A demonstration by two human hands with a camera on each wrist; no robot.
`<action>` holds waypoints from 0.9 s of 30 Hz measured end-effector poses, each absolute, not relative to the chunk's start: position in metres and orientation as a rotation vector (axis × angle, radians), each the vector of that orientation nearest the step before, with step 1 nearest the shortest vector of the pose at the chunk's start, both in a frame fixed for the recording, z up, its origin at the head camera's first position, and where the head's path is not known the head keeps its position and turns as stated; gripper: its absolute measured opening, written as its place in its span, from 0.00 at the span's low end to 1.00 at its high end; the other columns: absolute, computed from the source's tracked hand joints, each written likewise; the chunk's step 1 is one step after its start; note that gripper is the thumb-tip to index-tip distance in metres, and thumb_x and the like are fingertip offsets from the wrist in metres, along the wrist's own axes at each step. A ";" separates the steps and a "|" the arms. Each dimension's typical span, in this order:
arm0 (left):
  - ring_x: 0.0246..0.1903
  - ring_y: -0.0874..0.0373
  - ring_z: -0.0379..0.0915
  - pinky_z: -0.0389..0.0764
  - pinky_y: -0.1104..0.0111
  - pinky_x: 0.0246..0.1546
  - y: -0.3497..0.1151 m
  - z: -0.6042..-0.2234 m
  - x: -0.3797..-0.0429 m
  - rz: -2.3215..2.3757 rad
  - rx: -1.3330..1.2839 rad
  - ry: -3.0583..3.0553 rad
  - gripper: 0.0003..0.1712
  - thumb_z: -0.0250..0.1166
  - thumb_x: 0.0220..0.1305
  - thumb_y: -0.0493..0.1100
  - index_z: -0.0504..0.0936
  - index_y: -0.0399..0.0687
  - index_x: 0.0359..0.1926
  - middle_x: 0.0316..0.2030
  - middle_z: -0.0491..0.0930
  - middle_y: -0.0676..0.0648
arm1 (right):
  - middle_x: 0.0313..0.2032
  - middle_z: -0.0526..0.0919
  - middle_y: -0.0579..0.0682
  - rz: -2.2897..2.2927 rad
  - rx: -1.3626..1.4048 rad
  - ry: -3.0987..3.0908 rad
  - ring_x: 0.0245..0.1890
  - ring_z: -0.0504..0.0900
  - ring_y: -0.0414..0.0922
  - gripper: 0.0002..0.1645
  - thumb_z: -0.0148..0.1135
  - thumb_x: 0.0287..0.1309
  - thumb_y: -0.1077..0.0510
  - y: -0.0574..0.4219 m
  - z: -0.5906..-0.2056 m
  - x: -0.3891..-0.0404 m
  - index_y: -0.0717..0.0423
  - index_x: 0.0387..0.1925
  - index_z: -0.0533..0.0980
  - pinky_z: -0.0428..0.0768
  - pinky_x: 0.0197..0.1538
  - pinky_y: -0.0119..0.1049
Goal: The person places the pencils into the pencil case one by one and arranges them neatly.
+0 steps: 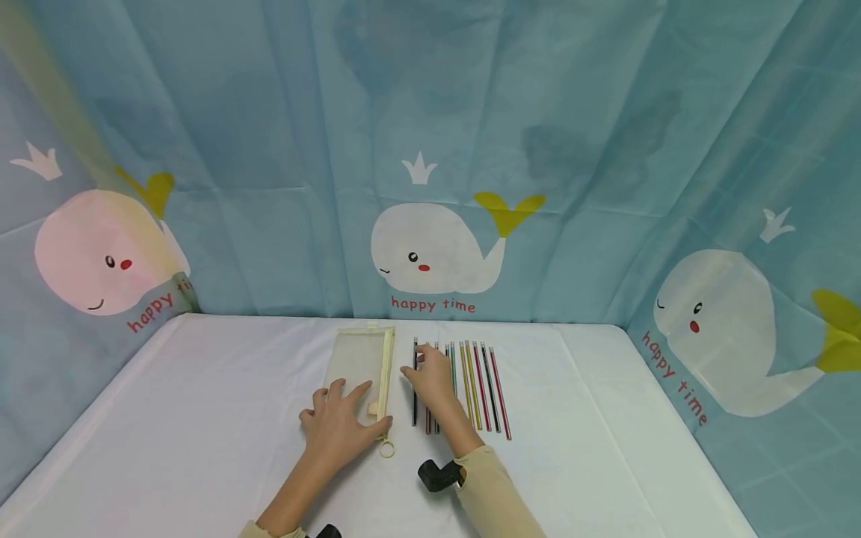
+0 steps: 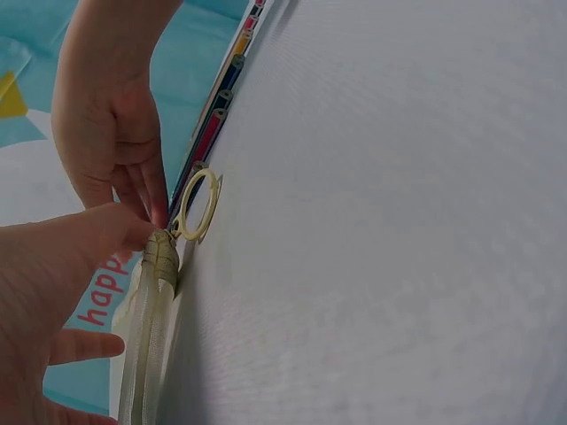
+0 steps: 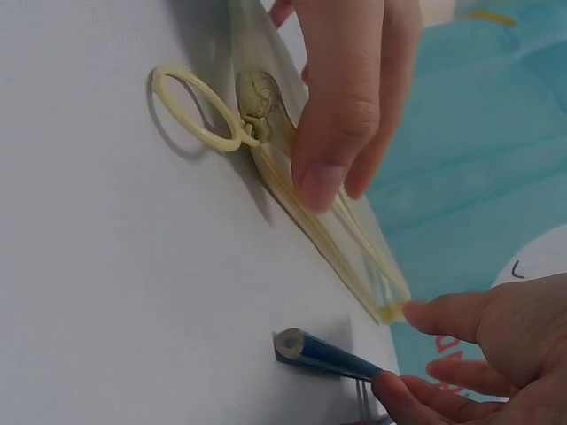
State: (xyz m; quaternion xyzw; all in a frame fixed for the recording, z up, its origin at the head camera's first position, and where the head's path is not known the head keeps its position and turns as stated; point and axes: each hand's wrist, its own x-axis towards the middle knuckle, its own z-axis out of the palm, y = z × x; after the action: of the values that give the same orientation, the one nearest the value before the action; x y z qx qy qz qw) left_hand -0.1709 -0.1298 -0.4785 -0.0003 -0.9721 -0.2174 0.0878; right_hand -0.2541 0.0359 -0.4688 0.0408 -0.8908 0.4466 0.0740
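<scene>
A pale zippered mesh pencil case [image 1: 359, 347] lies on the table with its cream zipper [image 1: 386, 359] along the right side. A ring pull [image 2: 199, 204] hangs at its near end. My left hand [image 1: 336, 422] rests spread over the near half of the case, thumb by the zipper's end. Just right of the case is a dark blue pencil [image 3: 332, 354], the leftmost of a row. My right hand [image 1: 430, 377] is over it, fingertips touching its far part; the thumb stands apart from it, near the case's far corner.
Several coloured pencils [image 1: 474, 385] lie side by side to the right, partly under the right hand. The white table [image 1: 605, 448] ends at a blue curtain [image 1: 269, 187] printed with whales. Black wrist mounts [image 1: 437, 476] sit on both wrists.
</scene>
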 end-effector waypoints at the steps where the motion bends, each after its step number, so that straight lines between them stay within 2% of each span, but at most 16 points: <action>1: 0.61 0.26 0.66 0.69 0.30 0.44 -0.130 -0.479 -0.171 -0.648 0.004 -2.895 0.44 0.75 0.52 0.68 0.83 0.49 0.65 0.65 0.71 0.29 | 0.44 0.87 0.64 1.334 0.117 -2.671 0.41 0.85 0.55 0.27 0.77 0.59 0.64 0.035 -0.469 -0.254 0.73 0.57 0.80 0.85 0.42 0.46; 19: 0.61 0.24 0.66 0.70 0.31 0.45 -0.133 -0.478 -0.173 -0.698 0.021 -2.907 0.45 0.74 0.51 0.68 0.83 0.50 0.66 0.66 0.70 0.28 | 0.39 0.85 0.59 1.214 0.082 -2.757 0.37 0.81 0.49 0.29 0.83 0.47 0.67 0.025 -0.474 -0.260 0.72 0.51 0.82 0.84 0.42 0.42; 27: 0.62 0.23 0.65 0.70 0.31 0.46 -0.136 -0.475 -0.174 -0.716 0.034 -2.937 0.46 0.73 0.52 0.69 0.82 0.49 0.67 0.67 0.69 0.28 | 0.39 0.85 0.60 1.174 0.140 -2.789 0.39 0.83 0.53 0.26 0.83 0.46 0.68 0.025 -0.471 -0.262 0.73 0.48 0.84 0.85 0.44 0.44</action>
State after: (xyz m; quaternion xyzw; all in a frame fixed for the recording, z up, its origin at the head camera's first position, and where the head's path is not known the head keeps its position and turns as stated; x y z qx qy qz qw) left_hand -0.1737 -0.1355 -0.4751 0.0114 -0.9698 -0.2363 0.0592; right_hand -0.2621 0.0248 -0.4711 0.0463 -0.9193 0.3868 0.0563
